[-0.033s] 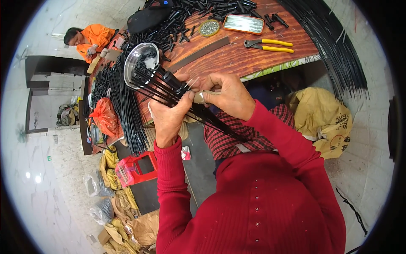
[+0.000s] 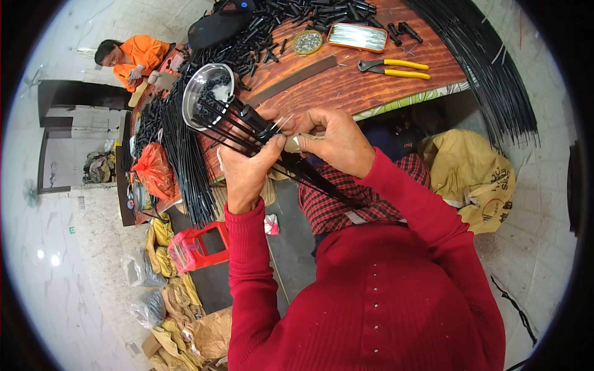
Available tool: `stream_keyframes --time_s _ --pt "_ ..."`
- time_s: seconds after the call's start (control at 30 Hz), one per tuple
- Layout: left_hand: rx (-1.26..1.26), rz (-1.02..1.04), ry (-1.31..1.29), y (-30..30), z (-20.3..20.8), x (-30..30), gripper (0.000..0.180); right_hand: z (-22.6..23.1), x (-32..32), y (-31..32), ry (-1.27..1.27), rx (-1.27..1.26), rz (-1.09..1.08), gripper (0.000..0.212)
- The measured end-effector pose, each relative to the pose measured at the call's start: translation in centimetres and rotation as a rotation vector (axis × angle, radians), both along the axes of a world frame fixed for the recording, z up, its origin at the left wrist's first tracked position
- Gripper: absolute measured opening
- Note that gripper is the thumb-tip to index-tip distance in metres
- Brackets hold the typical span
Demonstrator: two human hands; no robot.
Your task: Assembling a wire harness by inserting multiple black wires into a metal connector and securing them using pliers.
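Note:
My left hand is closed round a black cylindrical hub with several thin black rods, like umbrella ribs, fanned about it. The rods run on below the hub toward my lap. Two thin shiny wires stick out beside the hub, between my hands. My right hand pinches close against the hub's lower end, its thumb wrapped in pale tape. What lies between its fingertips is hidden. Just behind the rods stands a clear bowl with small black parts in it.
On the wooden table lie yellow-handled cutters, a tray of pins, a round dish of metal bits and a flat dark bar. Long black rods overhang the right end. A person in orange works at far left.

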State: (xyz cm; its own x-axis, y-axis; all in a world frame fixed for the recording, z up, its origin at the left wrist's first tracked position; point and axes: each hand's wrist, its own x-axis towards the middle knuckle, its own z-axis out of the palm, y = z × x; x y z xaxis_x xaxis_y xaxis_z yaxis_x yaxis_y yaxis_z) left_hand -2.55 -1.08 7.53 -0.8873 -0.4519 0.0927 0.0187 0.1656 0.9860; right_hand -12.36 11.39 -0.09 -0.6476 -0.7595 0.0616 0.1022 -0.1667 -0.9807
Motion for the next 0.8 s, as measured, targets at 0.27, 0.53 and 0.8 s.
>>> stream_keyframes --time_s 0.27,0.53,0.8 --pt "0.218 -0.29 0.196 -3.2 -0.7 -0.5 0.077 0.8 2.2 0.3 0.215 -0.033 0.005 0.04" --pt "0.307 -0.344 0.137 -3.8 -0.9 -1.4 0.08 -2.2 2.7 -2.5 -0.124 -0.313 0.306 0.061" --pt "0.238 -0.393 0.097 -4.3 -1.7 -1.9 0.062 -1.7 3.0 -2.2 -0.05 -0.164 0.216 0.062"
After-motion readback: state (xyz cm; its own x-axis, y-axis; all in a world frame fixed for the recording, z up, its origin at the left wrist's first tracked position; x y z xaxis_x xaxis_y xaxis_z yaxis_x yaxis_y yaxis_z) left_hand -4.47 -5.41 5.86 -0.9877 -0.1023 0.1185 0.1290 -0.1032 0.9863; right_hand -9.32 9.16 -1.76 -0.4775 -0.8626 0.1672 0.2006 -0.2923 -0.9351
